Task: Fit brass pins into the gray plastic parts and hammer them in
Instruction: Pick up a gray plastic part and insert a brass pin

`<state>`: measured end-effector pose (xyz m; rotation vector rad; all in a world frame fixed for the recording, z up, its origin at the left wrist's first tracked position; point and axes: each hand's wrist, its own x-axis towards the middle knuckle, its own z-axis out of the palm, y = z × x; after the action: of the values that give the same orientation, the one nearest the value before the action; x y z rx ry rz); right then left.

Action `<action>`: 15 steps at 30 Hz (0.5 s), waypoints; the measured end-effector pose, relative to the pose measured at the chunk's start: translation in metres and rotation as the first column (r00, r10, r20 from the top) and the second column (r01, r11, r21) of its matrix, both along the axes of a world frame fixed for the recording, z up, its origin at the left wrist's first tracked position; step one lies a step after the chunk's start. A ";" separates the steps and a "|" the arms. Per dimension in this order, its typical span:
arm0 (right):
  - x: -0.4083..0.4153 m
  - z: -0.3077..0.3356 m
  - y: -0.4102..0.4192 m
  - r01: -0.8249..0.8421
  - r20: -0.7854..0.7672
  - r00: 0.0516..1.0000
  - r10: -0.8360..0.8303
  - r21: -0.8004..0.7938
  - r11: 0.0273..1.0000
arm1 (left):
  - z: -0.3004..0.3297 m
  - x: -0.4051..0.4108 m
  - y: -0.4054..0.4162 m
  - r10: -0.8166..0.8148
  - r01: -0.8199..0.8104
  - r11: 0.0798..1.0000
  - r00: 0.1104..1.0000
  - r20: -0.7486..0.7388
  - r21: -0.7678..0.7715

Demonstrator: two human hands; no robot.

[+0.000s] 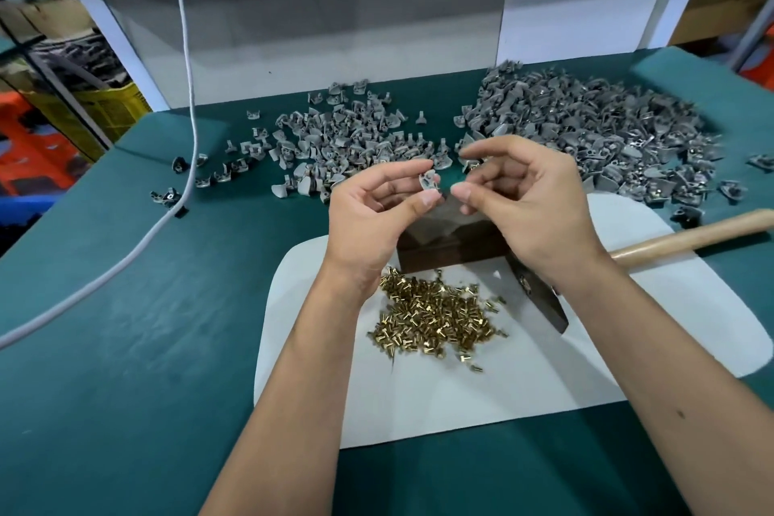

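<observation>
My left hand [372, 214] pinches one small gray plastic part [429, 180] between thumb and forefinger, held up above the dark metal block [444, 247]. My right hand [527, 201] is close to the right of it, fingers curled, thumb and fingertips almost touching the part; whether it holds a pin is hidden. A heap of brass pins [435, 316] lies on the white sheet [318, 348] below my wrists. The hammer lies under my right wrist, its wooden handle [691, 237] pointing right and its dark head [544, 304] near the pins.
Two piles of gray parts sit on the green table: a smaller one [335, 142] at centre left, a larger one [607, 130] at right. A white cable [184, 67] hangs down across the left side. Crates stand beyond the table's left edge.
</observation>
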<state>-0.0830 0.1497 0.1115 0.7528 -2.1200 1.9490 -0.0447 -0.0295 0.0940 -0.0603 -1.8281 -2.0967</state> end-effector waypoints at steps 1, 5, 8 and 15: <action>-0.001 -0.001 0.000 0.015 -0.003 1.000 -0.015 -0.007 1.000 | 0.000 0.000 0.000 -0.007 0.007 1.000 1.000 -0.007 0.003; -0.001 -0.005 -0.002 0.032 -0.012 0.999 -0.032 -0.004 0.999 | 0.001 0.003 0.002 -0.023 0.023 1.000 1.000 -0.007 -0.009; -0.001 -0.007 -0.001 0.015 -0.015 1.000 -0.015 -0.011 1.000 | 0.000 0.002 0.003 -0.024 0.024 0.999 1.000 -0.009 -0.025; 0.004 -0.004 0.002 0.144 -0.195 0.975 -0.108 0.179 0.973 | -0.001 0.001 0.005 -0.016 0.016 0.998 1.000 0.007 -0.062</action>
<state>-0.0793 0.1521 0.1072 0.7764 -2.2042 1.5630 -0.0437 -0.0246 0.0927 -0.0843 -1.9026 -2.0529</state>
